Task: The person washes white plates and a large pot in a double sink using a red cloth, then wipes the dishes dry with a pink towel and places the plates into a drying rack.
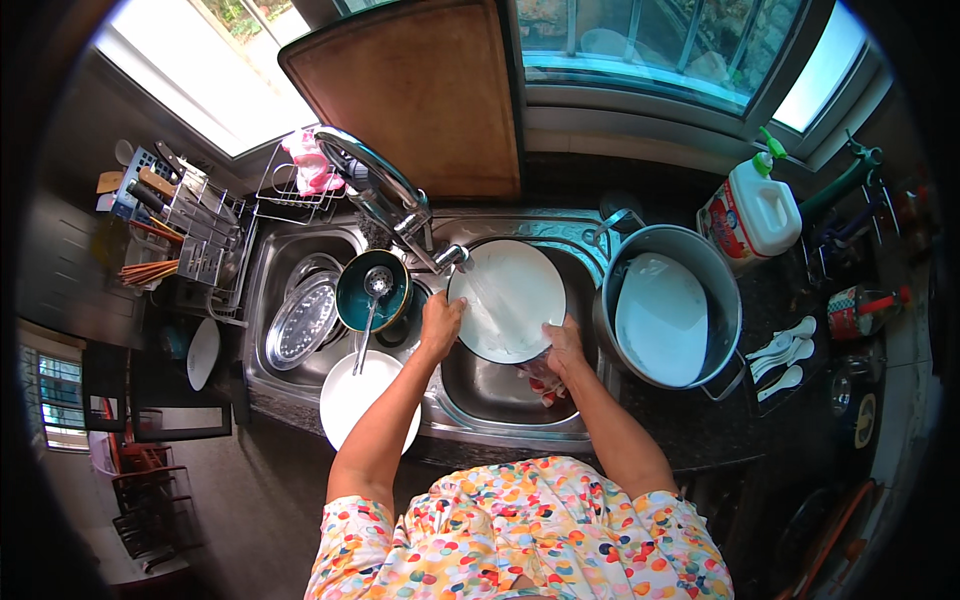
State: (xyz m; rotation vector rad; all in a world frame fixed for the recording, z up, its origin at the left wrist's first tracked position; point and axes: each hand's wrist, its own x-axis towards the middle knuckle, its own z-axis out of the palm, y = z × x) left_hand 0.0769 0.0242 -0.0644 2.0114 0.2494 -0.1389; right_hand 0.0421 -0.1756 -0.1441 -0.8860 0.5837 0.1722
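A round white plate point(517, 307) is held over the right basin point(480, 390) of a steel double sink. Water from the chrome faucet point(451, 257) runs onto its face. My left hand point(441, 324) grips the plate's left rim. At the lower right rim my right hand point(564, 346) holds it too, above a crumpled red-and-white cloth or wrapper point(547, 390) that is partly hidden. Just left of my left hand stands a dark green bowl point(352, 298) with a slotted metal spoon point(377, 282) lying across it. Below that, another white plate point(360, 401) overhangs the front edge of the sink.
Perforated steel lids point(302, 320) lean in the left basin. A large metal pot point(724, 330) with a white dish point(661, 319) inside stands on the right, near white spoons point(780, 381) and a pump bottle point(765, 210). Utensil racks point(217, 232) are at left; a wooden board point(420, 97) stands behind.
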